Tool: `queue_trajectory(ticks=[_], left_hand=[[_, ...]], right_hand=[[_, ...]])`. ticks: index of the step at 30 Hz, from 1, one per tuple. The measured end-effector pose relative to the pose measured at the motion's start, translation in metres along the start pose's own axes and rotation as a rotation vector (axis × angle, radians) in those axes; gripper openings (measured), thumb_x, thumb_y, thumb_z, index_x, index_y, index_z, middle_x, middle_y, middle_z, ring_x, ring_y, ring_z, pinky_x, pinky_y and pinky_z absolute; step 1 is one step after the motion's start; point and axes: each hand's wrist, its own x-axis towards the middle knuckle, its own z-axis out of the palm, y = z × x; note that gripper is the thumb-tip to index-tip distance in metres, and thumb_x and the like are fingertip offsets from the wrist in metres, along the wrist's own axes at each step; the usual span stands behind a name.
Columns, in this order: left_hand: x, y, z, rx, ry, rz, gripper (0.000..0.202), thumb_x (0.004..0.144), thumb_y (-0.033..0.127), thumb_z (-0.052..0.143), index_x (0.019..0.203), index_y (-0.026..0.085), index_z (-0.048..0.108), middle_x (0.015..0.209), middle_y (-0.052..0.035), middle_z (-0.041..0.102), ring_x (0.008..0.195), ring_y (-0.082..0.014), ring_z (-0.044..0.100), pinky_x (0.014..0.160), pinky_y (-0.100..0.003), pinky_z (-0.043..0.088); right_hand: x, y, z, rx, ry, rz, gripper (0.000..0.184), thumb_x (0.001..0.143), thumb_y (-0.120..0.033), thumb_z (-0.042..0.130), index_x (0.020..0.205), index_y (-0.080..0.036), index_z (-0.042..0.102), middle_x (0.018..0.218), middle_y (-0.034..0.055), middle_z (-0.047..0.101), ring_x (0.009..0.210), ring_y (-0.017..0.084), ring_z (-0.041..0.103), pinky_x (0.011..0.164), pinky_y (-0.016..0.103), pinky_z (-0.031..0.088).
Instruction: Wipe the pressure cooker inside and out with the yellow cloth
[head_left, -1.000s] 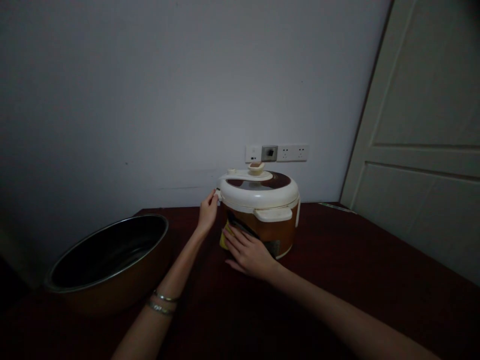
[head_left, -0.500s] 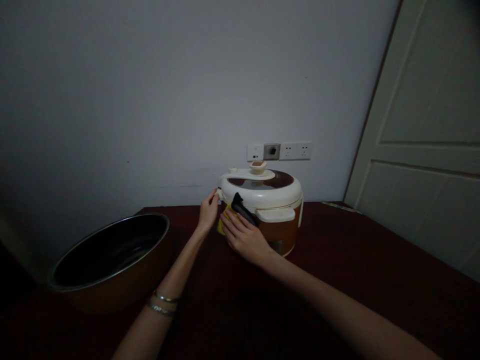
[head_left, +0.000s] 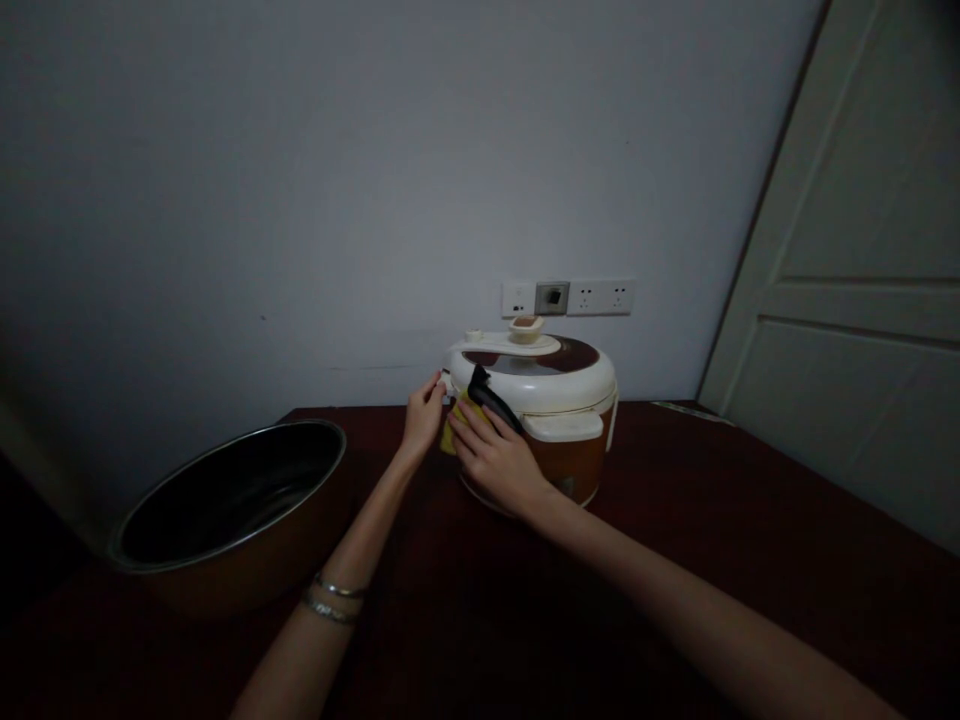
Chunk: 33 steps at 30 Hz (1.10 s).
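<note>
An orange rice cooker (head_left: 577, 460) with a white lid (head_left: 559, 385) stands on the dark red table near the wall. My right hand (head_left: 499, 460) presses a yellow and black sponge (head_left: 474, 400) against the cooker's left side, just under the lid rim, with fingers laid flat over it. My left hand (head_left: 424, 412) pinches the left edge of the lid, by a small white tab. Two bangles circle my left wrist.
A large metal basin (head_left: 225, 505) with a dark inside sits at the left of the table (head_left: 675, 560). A row of wall sockets (head_left: 568, 297) is above the cooker. A white door (head_left: 870, 330) stands at the right.
My right hand slid the sponge up the cooker's side from near its base to just under the lid. My left hand stayed on the lid's edge.
</note>
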Motion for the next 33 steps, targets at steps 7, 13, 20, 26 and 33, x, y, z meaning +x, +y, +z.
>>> queue_trajectory(ticks=[7, 13, 20, 26, 33], left_hand=[[0.001, 0.002, -0.003, 0.023, -0.022, 0.016, 0.037, 0.084, 0.020, 0.051, 0.117, 0.010, 0.063, 0.128, -0.0117, 0.059, 0.122, -0.0198, 0.053, 0.105, -0.033, 0.036], [0.000, 0.003, -0.003, 0.015, -0.009, 0.014, 0.035, 0.084, 0.021, 0.052, 0.115, 0.013, 0.064, 0.128, -0.0105, 0.060, 0.122, -0.0208, 0.053, 0.105, -0.035, 0.036], [0.000, 0.001, -0.004, 0.028, -0.028, 0.051, 0.036, 0.084, 0.022, 0.052, 0.116, 0.011, 0.064, 0.127, -0.0112, 0.061, 0.121, -0.0200, 0.054, 0.105, -0.033, 0.036], [0.001, 0.000, -0.005, 0.046, -0.029, 0.046, 0.039, 0.084, 0.023, 0.053, 0.118, 0.009, 0.063, 0.127, -0.0135, 0.060, 0.121, -0.0220, 0.054, 0.105, -0.035, 0.036], [-0.001, 0.002, -0.005, 0.042, -0.024, 0.035, 0.038, 0.083, 0.026, 0.054, 0.117, 0.011, 0.064, 0.129, -0.0121, 0.059, 0.123, -0.0229, 0.053, 0.105, -0.036, 0.036]], right_hand=[[-0.019, -0.044, 0.054, -0.057, -0.136, -0.042, 0.033, 0.085, -0.012, 0.053, 0.111, 0.005, 0.063, 0.124, 0.0239, 0.059, 0.125, 0.027, 0.049, 0.111, 0.039, 0.033], [-0.083, -0.026, 0.017, 0.061, -0.031, -0.105, 0.028, 0.091, -0.013, 0.048, 0.113, -0.009, 0.065, 0.132, 0.0095, 0.057, 0.128, 0.025, 0.045, 0.102, 0.038, 0.044], [-0.022, 0.005, -0.005, -0.014, 0.065, -0.089, 0.026, 0.092, -0.014, 0.047, 0.110, -0.008, 0.064, 0.134, 0.0107, 0.055, 0.133, 0.029, 0.038, 0.106, 0.043, 0.040], [-0.065, -0.013, 0.022, 0.014, 0.002, -0.222, 0.025, 0.092, -0.015, 0.048, 0.110, -0.009, 0.064, 0.132, 0.0111, 0.056, 0.131, 0.025, 0.042, 0.103, 0.038, 0.043], [-0.119, 0.042, -0.012, 0.087, 0.022, -0.378, 0.031, 0.092, -0.014, 0.051, 0.121, -0.021, 0.059, 0.140, 0.0004, 0.050, 0.135, 0.017, 0.036, 0.104, 0.036, 0.040]])
